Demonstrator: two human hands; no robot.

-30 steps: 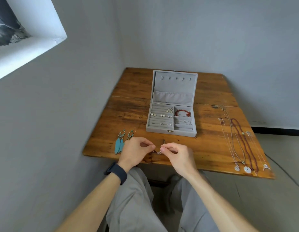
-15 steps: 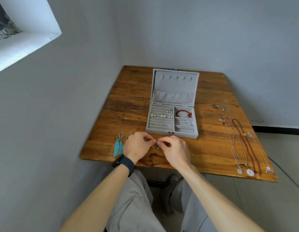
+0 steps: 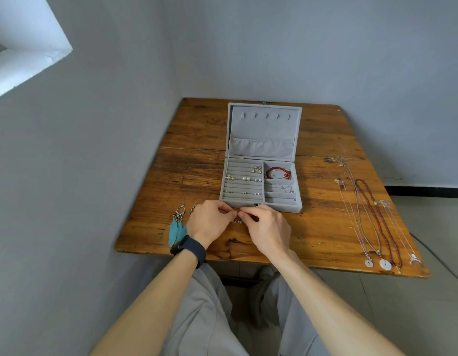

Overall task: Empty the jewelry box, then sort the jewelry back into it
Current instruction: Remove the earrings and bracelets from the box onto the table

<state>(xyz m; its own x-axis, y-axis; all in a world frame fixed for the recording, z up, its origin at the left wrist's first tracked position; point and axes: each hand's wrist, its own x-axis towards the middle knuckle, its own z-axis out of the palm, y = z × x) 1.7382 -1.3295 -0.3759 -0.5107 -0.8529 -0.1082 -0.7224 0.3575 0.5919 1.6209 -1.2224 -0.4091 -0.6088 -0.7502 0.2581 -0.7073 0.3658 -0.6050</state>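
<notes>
A grey velvet jewelry box (image 3: 260, 205) stands open in the middle of the wooden table (image 3: 192, 155). Its ring rolls hold several small earrings (image 3: 244, 178); a red bead bracelet (image 3: 278, 172) lies in the top right compartment and a thin silver chain (image 3: 278, 187) below it. My left hand (image 3: 210, 220) and my right hand (image 3: 267, 228) meet just in front of the box, fingertips pinched together. Two tiny earrings (image 3: 237, 221) show just below the fingertips; whether they dangle from them or lie on the wood is unclear.
Two turquoise feather earrings (image 3: 178, 227) lie left of my left hand near the table's front edge. Several necklaces (image 3: 371, 214), silver chains with round pendants and a dark red bead strand, are laid out along the right side. Grey walls close in at the left and back.
Both hands have moved away from the table's front edge toward the box, staying pinched together. The camera has tilted slightly.
</notes>
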